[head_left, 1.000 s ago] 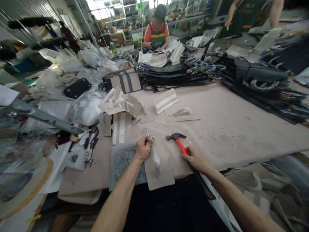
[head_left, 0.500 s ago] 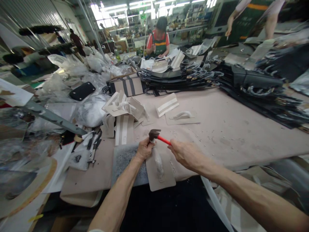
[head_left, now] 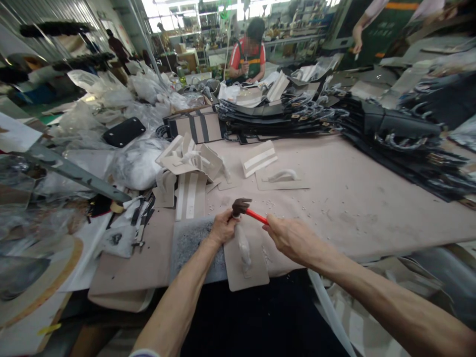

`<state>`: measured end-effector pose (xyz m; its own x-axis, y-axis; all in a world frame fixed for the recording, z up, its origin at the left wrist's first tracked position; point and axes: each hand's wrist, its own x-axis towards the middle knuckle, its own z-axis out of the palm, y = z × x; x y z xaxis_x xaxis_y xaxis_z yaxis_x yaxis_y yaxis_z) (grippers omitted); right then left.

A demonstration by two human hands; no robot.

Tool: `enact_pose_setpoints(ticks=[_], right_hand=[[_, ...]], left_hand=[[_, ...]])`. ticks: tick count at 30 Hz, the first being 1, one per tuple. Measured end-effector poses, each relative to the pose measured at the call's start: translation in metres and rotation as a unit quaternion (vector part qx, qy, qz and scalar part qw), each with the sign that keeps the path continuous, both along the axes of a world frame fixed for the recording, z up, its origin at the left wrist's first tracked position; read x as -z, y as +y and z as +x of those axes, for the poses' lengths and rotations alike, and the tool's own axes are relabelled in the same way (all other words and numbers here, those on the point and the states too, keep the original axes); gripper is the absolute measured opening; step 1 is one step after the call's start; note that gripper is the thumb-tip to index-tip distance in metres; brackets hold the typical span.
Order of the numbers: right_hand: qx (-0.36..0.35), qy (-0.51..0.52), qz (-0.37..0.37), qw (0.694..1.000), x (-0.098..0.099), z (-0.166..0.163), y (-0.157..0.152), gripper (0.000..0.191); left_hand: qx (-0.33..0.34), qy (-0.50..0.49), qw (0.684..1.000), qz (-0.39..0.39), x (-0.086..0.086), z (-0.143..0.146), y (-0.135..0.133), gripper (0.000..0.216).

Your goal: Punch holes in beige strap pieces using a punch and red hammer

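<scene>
My right hand is wrapped round the red handle of a claw hammer. The hammer's dark head is over the fingertips of my left hand. Those fingers are closed at the upper end of a beige panel, and what they pinch is hidden under the hammer head. A plastic-wrapped carrying handle runs along the panel's face. Beneath my left forearm lies a grey, speckled slab, partly under the panel.
Further back lie another panel with a wrapped handle and a heap of beige pieces. Stacked black bags line the far side. Small white bits dot the table. A metal bar slants in from the left. Co-workers are beyond.
The view has shifted slightly. Both hands, the hammer and the panel keep nearly the same places relative to each other. The co-worker opposite has moved the upper body and an arm a little.
</scene>
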<state>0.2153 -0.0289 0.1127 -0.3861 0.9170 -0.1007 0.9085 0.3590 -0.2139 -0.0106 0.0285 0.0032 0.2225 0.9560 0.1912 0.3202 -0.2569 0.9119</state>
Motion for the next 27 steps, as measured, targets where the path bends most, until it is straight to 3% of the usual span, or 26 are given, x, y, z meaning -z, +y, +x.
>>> enact_pose_setpoints(ticks=[4,7,10,12,14,16,18,22,24,27], right_hand=[[0.076,0.046,-0.042,0.995,0.035,0.025,0.003,0.030],[0.140,0.013,-0.071,0.987,0.066,0.040,0.001,0.029],[0.148,-0.006,-0.004,0.989,0.077,0.035,-0.003,0.026],[0.078,0.044,0.078,0.993,0.071,0.017,-0.006,0.038],[-0.058,0.096,0.116,0.987,0.062,-0.009,-0.008,0.047],[-0.191,0.098,0.089,0.973,0.056,-0.035,-0.010,0.039],[-0.243,0.060,0.059,0.966,0.056,-0.056,-0.013,0.020],[-0.166,-0.008,0.104,0.981,0.059,-0.075,-0.018,0.015],[-0.091,-0.032,0.129,0.987,0.050,-0.075,-0.019,0.016],[0.006,-0.044,0.128,0.991,0.027,-0.071,-0.016,0.016]], left_hand=[[0.007,-0.011,1.000,-0.001,-0.002,-0.001,0.000,0.015],[0.001,-0.015,1.000,-0.003,0.000,-0.001,0.000,0.014],[-0.002,-0.022,1.000,-0.009,0.000,-0.001,-0.001,0.013],[-0.002,-0.035,0.999,-0.014,-0.002,-0.001,-0.001,0.012],[-0.008,-0.048,0.999,-0.018,-0.003,0.000,-0.002,0.011],[-0.023,-0.060,0.997,-0.029,-0.002,0.002,-0.002,0.010],[-0.048,-0.082,0.994,-0.050,0.000,0.005,0.000,0.010],[-0.145,-0.189,0.967,-0.088,-0.007,0.004,0.008,0.023],[-0.202,-0.251,0.944,-0.072,-0.026,-0.002,0.012,0.028],[-0.249,-0.294,0.923,0.009,-0.068,-0.016,0.011,0.030]])
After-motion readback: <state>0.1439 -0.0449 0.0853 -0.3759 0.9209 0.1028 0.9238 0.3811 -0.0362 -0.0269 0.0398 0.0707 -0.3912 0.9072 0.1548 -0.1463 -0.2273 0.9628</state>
